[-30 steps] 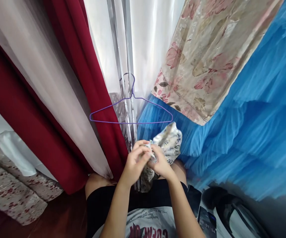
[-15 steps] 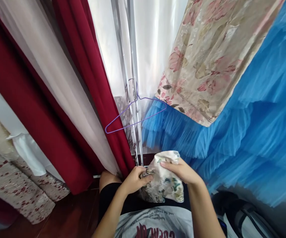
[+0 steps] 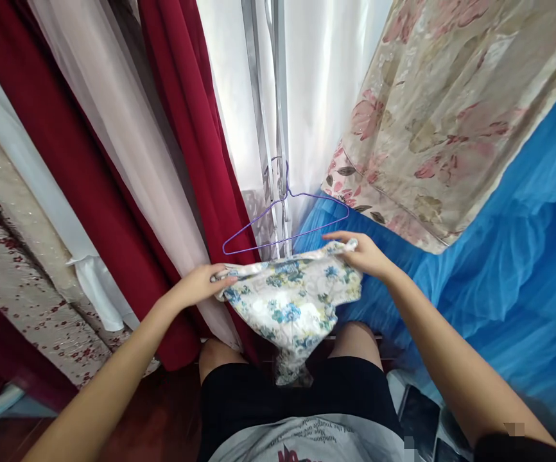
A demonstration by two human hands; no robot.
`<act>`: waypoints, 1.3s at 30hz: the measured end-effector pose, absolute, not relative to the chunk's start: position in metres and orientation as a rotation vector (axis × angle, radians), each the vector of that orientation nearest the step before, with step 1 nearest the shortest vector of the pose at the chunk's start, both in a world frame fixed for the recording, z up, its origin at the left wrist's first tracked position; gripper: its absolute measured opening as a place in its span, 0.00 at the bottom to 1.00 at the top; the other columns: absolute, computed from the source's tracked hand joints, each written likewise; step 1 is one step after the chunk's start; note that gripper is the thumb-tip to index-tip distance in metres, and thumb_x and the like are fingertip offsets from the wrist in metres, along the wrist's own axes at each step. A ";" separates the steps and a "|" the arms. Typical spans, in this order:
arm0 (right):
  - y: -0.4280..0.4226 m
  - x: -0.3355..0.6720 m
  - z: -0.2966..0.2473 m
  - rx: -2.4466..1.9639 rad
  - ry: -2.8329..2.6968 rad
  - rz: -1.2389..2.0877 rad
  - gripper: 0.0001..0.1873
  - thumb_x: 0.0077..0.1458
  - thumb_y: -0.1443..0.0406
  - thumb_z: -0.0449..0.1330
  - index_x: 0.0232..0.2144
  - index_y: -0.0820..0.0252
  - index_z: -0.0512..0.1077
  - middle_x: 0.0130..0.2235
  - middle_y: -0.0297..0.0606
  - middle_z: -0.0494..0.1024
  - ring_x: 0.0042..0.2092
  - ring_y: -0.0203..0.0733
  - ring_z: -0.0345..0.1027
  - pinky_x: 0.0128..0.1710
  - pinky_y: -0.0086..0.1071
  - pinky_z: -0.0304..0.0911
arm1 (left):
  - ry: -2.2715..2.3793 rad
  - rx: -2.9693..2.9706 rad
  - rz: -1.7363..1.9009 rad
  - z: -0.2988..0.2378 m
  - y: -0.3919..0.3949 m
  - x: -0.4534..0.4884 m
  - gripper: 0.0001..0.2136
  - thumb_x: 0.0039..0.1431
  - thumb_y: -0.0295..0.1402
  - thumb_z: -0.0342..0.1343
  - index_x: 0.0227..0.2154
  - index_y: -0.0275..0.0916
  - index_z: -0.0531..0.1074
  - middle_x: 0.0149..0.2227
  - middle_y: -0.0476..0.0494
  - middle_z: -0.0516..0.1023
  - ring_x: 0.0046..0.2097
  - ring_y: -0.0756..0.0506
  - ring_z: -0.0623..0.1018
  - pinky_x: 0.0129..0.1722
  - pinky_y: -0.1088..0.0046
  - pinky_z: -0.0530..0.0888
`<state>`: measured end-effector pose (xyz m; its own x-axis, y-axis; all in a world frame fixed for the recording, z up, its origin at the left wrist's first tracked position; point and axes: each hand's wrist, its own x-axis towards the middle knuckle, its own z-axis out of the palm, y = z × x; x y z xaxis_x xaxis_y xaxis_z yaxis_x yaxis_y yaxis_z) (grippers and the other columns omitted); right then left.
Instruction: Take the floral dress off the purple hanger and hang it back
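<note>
A white floral garment (image 3: 287, 308) with blue and yellow flowers is stretched between my hands above my lap. Its top edge runs nearly straight, and the lower part bunches to a narrow end; what kind of garment it is, I cannot tell. My left hand (image 3: 205, 282) is closed on the left end of that edge. At the other end, my right hand (image 3: 362, 255) pinches a rolled corner, index finger pointing inward. Just beyond the cloth, a bare purple hanger (image 3: 285, 245) hangs in front of upright metal poles (image 3: 280, 115).
Dark red drapes (image 3: 182, 122) and a pale pink cloth (image 3: 128, 128) hang on the left. To the right are a beige floral cloth (image 3: 432, 141) and layered blue tulle (image 3: 513, 256). Dark items (image 3: 420, 414) lie low at right. Black shorts (image 3: 297, 398) cover my thighs.
The garment, bunched near my lap before, is now spread wide and raised toward the hanger. My hands have moved apart and forward. The view has shifted slightly left.
</note>
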<state>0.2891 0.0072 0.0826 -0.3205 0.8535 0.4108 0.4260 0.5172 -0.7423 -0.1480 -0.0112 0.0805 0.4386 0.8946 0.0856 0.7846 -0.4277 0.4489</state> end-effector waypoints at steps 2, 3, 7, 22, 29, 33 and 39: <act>0.048 0.281 0.087 -1.075 -1.910 0.497 0.28 0.51 0.67 0.62 0.56 0.61 0.76 0.49 0.43 0.83 0.46 0.49 0.76 0.46 0.35 0.67 | 1.484 2.326 0.537 0.099 0.005 -0.153 0.25 0.62 0.57 0.53 0.46 0.41 0.80 0.42 0.42 0.83 0.42 0.38 0.80 0.45 0.66 0.73; 0.066 0.276 0.088 -1.129 -1.918 0.464 0.31 0.52 0.66 0.62 0.60 0.63 0.73 0.49 0.44 0.83 0.45 0.49 0.76 0.45 0.35 0.67 | 1.517 2.349 0.589 0.106 0.011 -0.154 0.24 0.62 0.56 0.53 0.45 0.41 0.79 0.43 0.42 0.83 0.42 0.38 0.79 0.43 0.66 0.72; 0.102 0.254 0.080 -1.340 -2.059 0.370 0.18 0.55 0.69 0.60 0.47 0.65 0.79 0.41 0.44 0.84 0.40 0.46 0.76 0.38 0.31 0.64 | 1.562 2.583 0.791 0.128 0.026 -0.148 0.20 0.66 0.51 0.50 0.29 0.39 0.73 0.34 0.43 0.79 0.36 0.41 0.75 0.38 0.68 0.67; 0.033 0.305 0.090 -1.042 -1.865 0.565 0.53 0.45 0.64 0.69 0.70 0.61 0.53 0.33 0.34 0.79 0.32 0.44 0.73 0.36 0.34 0.67 | 1.233 2.445 1.058 0.184 0.048 -0.109 0.19 0.58 0.48 0.62 0.42 0.38 0.76 0.40 0.46 0.78 0.37 0.46 0.74 0.37 0.73 0.69; 0.069 0.329 0.131 -1.385 -1.980 0.582 0.09 0.50 0.62 0.64 0.32 0.62 0.79 0.33 0.40 0.81 0.38 0.50 0.74 0.46 0.41 0.70 | 1.178 1.983 1.003 0.181 0.051 -0.119 0.19 0.49 0.47 0.70 0.36 0.37 0.77 0.33 0.45 0.79 0.33 0.46 0.76 0.31 0.75 0.70; 0.056 0.339 0.155 -1.398 -1.836 1.055 0.07 0.50 0.62 0.66 0.31 0.60 0.78 0.32 0.41 0.82 0.37 0.51 0.76 0.42 0.41 0.73 | 0.958 1.374 1.153 0.170 0.056 -0.138 0.25 0.54 0.51 0.64 0.43 0.34 0.78 0.39 0.38 0.83 0.42 0.37 0.81 0.43 0.62 0.78; 0.041 0.324 0.125 -0.774 -1.212 1.472 0.18 0.62 0.52 0.59 0.40 0.61 0.78 0.36 0.42 0.84 0.40 0.50 0.79 0.44 0.42 0.76 | 0.614 1.085 1.335 0.122 0.064 -0.117 0.23 0.61 0.38 0.56 0.58 0.37 0.73 0.53 0.39 0.81 0.55 0.34 0.79 0.57 0.55 0.75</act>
<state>0.3244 0.0413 0.1249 -0.2605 0.9573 0.1254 -0.3065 0.0411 -0.9510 -0.1175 0.0641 0.1222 0.1891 0.9572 0.2191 -0.4570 -0.1117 0.8824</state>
